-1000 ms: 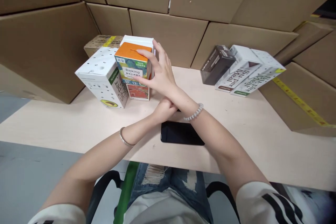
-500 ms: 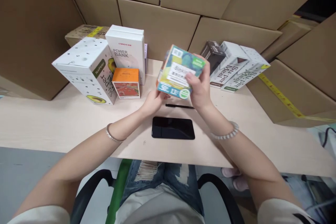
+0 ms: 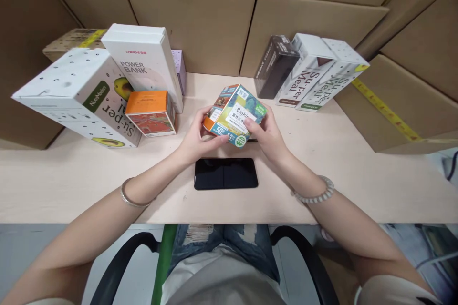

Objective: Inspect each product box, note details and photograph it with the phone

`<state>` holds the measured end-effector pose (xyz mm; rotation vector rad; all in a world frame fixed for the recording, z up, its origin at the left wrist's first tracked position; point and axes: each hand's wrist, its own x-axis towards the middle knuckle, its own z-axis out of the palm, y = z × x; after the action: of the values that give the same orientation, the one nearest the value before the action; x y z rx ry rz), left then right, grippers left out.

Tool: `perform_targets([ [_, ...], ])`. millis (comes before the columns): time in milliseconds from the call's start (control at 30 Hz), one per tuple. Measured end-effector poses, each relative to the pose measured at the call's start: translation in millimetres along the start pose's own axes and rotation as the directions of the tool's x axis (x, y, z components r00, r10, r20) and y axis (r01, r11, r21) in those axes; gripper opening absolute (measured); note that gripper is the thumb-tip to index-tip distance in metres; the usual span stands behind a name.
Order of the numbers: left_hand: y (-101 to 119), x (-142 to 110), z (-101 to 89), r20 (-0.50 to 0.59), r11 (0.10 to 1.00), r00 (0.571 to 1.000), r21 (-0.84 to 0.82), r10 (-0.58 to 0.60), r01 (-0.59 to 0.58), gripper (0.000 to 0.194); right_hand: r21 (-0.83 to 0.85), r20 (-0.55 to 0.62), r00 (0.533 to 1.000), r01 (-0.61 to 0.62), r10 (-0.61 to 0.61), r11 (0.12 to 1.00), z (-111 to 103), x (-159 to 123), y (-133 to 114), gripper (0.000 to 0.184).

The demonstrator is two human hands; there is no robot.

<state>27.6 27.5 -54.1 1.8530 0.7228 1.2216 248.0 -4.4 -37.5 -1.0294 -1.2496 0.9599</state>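
Observation:
A small colourful box (image 3: 229, 113), blue, yellow and orange with a white label, is held tilted above the table between both hands. My left hand (image 3: 200, 136) grips its left side, thumb along the lower edge. My right hand (image 3: 266, 131) grips the right side, with its thumb on the printed front. Just below lies a black phone (image 3: 226, 174), flat with its screen up. The pen behind the phone is mostly hidden by the box and my right hand. To the left of my left hand stands an orange box (image 3: 152, 113).
On the left stand a white Power Bank box (image 3: 143, 64), a purple box (image 3: 179, 69) and a large white box with avocados (image 3: 75, 95). On the right are a dark box (image 3: 275, 66) and two Su-per Meal boxes (image 3: 304, 74). Cardboard boxes (image 3: 189, 24) wall the back of the table (image 3: 358, 186).
The box has been lowered and turned, so its orange side now shows. My left hand has shifted from beneath it to its left side. The view has also shifted.

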Motion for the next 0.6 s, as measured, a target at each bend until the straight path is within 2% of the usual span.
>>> perform_targets([
  [100,-4.5,2.5,-7.3,-0.089,0.947,0.975,0.271,0.203,-0.172,0.105,0.075,0.036,0.996,-0.086,0.084,0.993,4.0,-4.1,0.0,0.084],
  [167,-4.5,3.6,-11.4,-0.056,0.87,0.947,0.414,0.317,-0.267,0.112,0.136,0.11,0.99,-0.104,0.089,0.985,9.4,-9.4,-2.0,0.087],
  [267,-1.8,3.1,-11.9,0.021,0.746,0.872,0.508,0.488,-0.43,0.106,0.171,0.158,0.987,-0.052,0.024,0.984,17.4,-17.5,-7.1,0.089],
  [333,-0.7,1.4,-7.5,0.037,0.678,0.823,0.546,0.567,-0.492,0.099,0.14,0.138,0.99,-0.024,0.005,0.99,20.4,-22.2,-9.4,0.087],
  [367,-0.9,0.4,-4.5,0.042,0.662,0.812,0.554,0.583,-0.504,0.097,0.11,0.113,0.994,-0.003,-0.009,0.994,20.9,-24.2,-9.5,0.084],
  [433,-2.6,-1.6,0.7,0.071,0.684,0.823,0.518,0.564,-0.514,0.099,0.024,0.031,0.996,0.084,-0.085,0.996,19.7,-26.8,-7.2,0.08],
  [500,-4.9,-3.0,3.1,0.134,0.764,0.855,0.396,0.501,-0.509,0.104,-0.097,-0.035,0.978,0.202,-0.207,0.974,16.4,-27.3,-2.2,0.084],
  [533,-5.8,-3.4,3.2,0.164,0.82,0.877,0.309,0.452,-0.481,0.106,-0.16,-0.042,0.964,0.251,-0.261,0.955,14.4,-26.9,0.7,0.089],
  [600,-6.2,-3.4,2.6,0.183,0.93,0.928,0.121,0.323,-0.348,0.104,-0.262,-0.008,0.944,0.318,-0.331,0.911,10.7,-25.5,5.7,0.1],
])
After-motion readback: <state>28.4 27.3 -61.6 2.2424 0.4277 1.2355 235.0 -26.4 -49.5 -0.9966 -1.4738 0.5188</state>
